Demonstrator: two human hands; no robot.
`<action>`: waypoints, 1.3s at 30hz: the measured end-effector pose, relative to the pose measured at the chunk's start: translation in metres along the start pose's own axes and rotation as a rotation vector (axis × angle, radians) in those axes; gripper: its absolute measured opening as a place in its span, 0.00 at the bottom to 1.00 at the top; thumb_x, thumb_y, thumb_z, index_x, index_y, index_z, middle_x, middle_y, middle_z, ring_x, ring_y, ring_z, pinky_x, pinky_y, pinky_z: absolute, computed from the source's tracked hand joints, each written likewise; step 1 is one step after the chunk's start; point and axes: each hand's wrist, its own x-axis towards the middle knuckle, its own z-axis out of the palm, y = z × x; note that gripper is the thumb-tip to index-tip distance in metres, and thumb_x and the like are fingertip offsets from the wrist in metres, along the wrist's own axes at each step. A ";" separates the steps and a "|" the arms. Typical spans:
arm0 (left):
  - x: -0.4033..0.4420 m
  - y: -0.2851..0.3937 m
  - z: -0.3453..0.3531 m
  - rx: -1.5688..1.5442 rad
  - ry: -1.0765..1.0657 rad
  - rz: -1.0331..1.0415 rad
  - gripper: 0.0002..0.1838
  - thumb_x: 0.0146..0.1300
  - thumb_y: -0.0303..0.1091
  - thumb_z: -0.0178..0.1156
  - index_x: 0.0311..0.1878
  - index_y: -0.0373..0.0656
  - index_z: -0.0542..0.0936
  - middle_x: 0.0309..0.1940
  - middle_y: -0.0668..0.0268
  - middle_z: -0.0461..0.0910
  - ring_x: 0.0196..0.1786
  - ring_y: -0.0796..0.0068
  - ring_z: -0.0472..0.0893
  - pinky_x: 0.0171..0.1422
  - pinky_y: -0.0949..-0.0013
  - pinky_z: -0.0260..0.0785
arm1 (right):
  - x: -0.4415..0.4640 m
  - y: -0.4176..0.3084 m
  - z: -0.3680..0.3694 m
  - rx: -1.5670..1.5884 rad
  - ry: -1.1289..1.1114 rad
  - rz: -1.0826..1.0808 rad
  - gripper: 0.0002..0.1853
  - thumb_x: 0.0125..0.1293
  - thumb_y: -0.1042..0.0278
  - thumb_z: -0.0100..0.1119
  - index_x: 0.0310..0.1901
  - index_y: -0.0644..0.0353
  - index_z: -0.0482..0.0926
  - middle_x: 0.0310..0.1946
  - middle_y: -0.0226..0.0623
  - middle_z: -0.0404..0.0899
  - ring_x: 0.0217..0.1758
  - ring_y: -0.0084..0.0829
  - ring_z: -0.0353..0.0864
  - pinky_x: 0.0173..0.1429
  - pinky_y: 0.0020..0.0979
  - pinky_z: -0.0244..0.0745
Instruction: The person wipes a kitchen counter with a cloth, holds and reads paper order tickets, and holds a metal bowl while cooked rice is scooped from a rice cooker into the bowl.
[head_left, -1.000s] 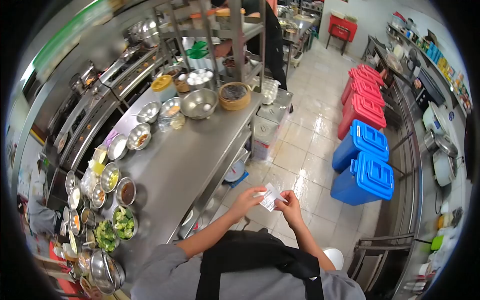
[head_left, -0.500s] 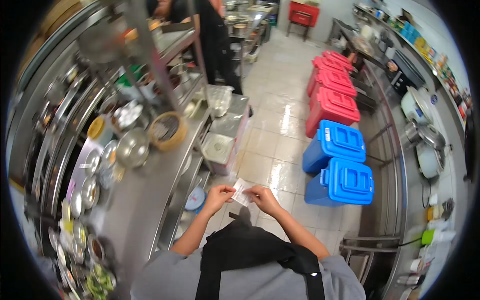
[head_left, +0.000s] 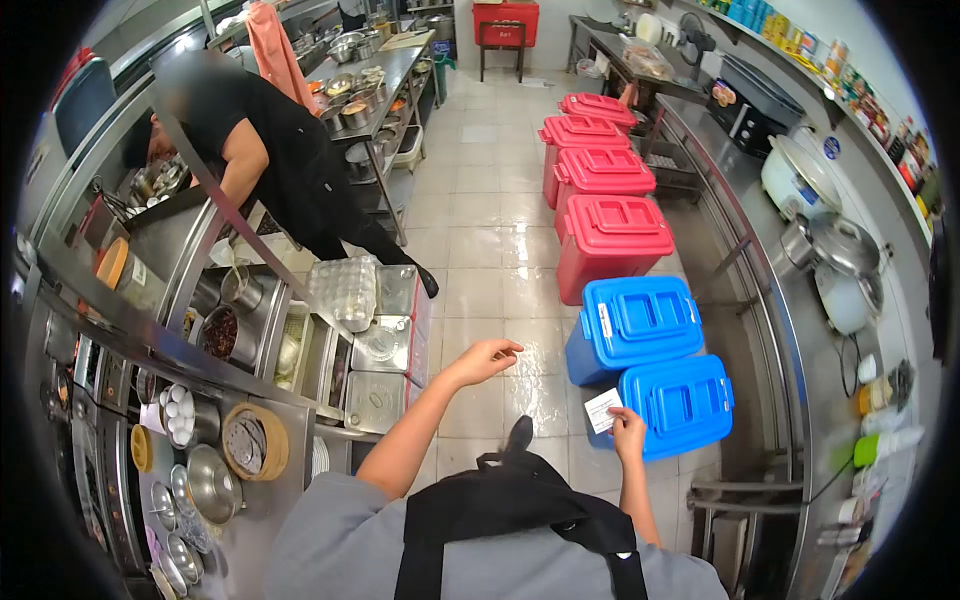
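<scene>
A small white printed slip of paper point(head_left: 602, 410) is pinched in my right hand point(head_left: 627, 432), low in front of the near blue lidded bin point(head_left: 682, 405). My left hand point(head_left: 485, 360) is stretched forward over the tiled floor, fingers apart and holding nothing. It is nearest to the metal tins point(head_left: 380, 400) on the left, without touching them. Behind the near blue bin stands another blue bin point(head_left: 643, 320).
Red lidded bins point(head_left: 615, 228) line up beyond the blue ones. A person in black point(head_left: 290, 160) leans over the left counter. Bowls point(head_left: 213, 482) and a bamboo steamer point(head_left: 255, 441) sit at left. Pots point(head_left: 845, 245) stand on the right counter point(head_left: 745, 170).
The view has swung left and further along the aisle. My left hand has let go of the slip and moved away from it; my right hand has moved right, toward the blue bins, with the slip.
</scene>
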 end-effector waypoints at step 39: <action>0.358 -0.329 -0.284 -0.386 0.376 -0.995 0.14 0.63 0.46 0.54 0.33 0.45 0.78 0.19 0.70 0.73 0.23 0.76 0.75 0.28 0.74 0.67 | 0.820 -0.348 0.305 0.222 -0.332 -0.313 0.13 0.60 0.77 0.51 0.45 0.61 0.81 0.24 0.32 0.78 0.26 0.19 0.74 0.30 0.24 0.69</action>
